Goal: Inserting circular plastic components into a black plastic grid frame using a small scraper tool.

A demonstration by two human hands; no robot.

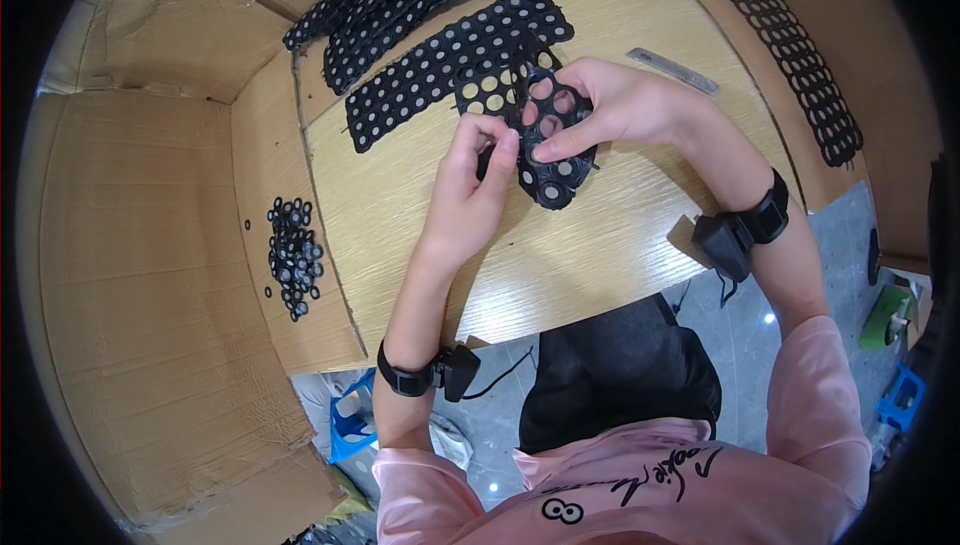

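Note:
My right hand (615,105) grips a black perforated rubber sheet (553,192), thumb on its face and fingers behind, skin showing through several of its open holes. The sheet is bent, and part of it runs back behind my hands. Close against its left edge, my left hand (472,170) is closed, thumb and forefinger pinched together. Something dark shows between those fingers, too hidden to make out. Just beyond lies a flat black sheet (400,100) with rows of pale round centres.
More such sheets (400,10) are stacked at the far left. Small black rings (295,260) lie heaped on cardboard at the left. A flat narrow strip (672,70) rests right of my hands. Another perforated sheet (785,60) lies far right. Tall cardboard walls (150,235) enclose the wooden table (620,235).

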